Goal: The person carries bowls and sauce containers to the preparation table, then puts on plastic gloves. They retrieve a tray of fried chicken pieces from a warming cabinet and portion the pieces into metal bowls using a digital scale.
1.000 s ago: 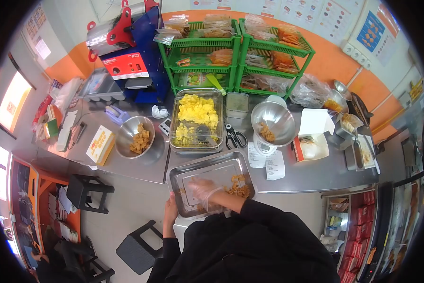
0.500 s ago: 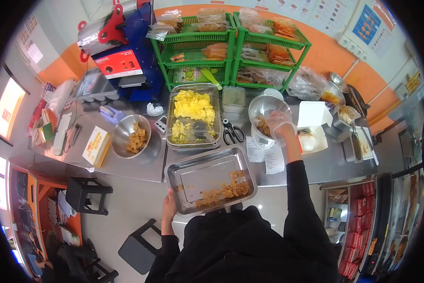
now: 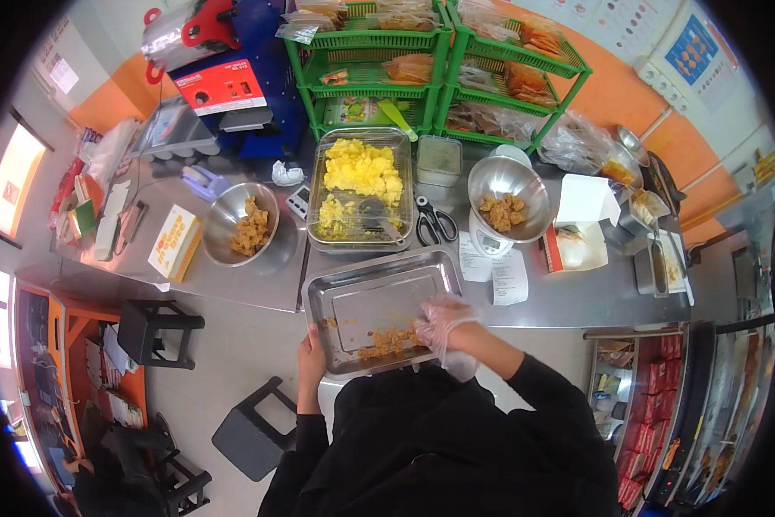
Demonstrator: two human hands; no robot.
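Note:
A shallow metal tray (image 3: pixel 379 297) juts past the table's front edge, with small brown crumbly food pieces (image 3: pixel 389 343) along its near side. My left hand (image 3: pixel 312 355) grips the tray's left rim. Inside the tray at the right, my right hand (image 3: pixel 448 323) wears a clear plastic glove and reaches down at the pieces; blur and the glove hide how its fingers are set. Beyond the tray, a steel bowl (image 3: pixel 532 185) holding more brown pieces stands on a white scale (image 3: pixel 491 244). A second steel bowl (image 3: pixel 224 211) with similar pieces is at the left.
A clear container (image 3: pixel 318 185) of yellow scrambled egg sits behind the tray, beside black scissors (image 3: pixel 437 222). Receipts (image 3: pixel 509 277) and an open carton (image 3: pixel 577 250) lie right. Green racks (image 3: pixel 443 86) and a blue cup sealer (image 3: pixel 262 77) stand behind. Another person's hand (image 3: pixel 81 465) shows lower left.
My right hand has left the bowl on the scale and come back toward me into the tray. My left hand keeps its hold on the tray.

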